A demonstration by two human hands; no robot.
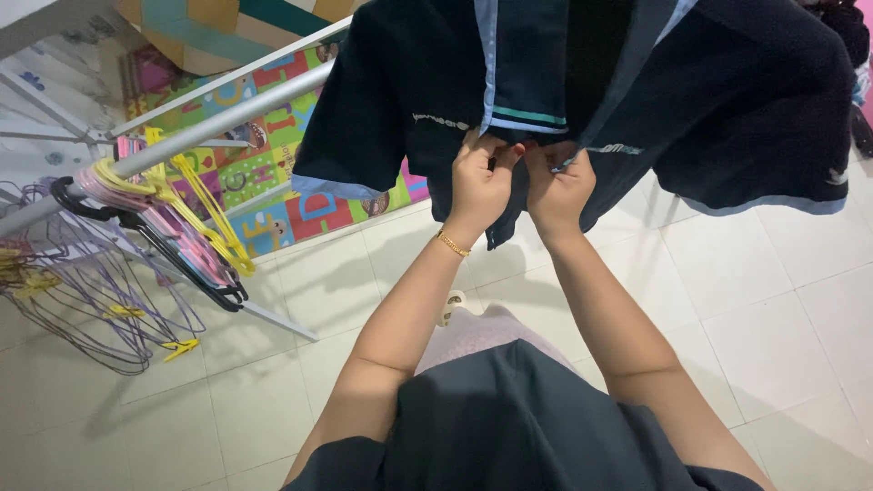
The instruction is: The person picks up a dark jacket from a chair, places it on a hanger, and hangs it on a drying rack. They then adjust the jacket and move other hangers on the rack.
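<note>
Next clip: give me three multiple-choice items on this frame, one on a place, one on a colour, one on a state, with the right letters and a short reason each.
1. Where do the clothes hangers hang?
A. On the rail at the left
B. On the floor tiles
C. On the person's arm

2. What colour is the garment being handled?
A. Red
B. Dark navy with light blue trim
C. White

3. What are the left hand and right hand doing?
A. Hanging free
B. One holds a hanger
C. Both pinch the garment's front

Answers: 1 A, the hangers hook over the rail. 2 B, dark cloth with pale blue edges. 3 C, both hands' fingers close on the fabric.
</note>
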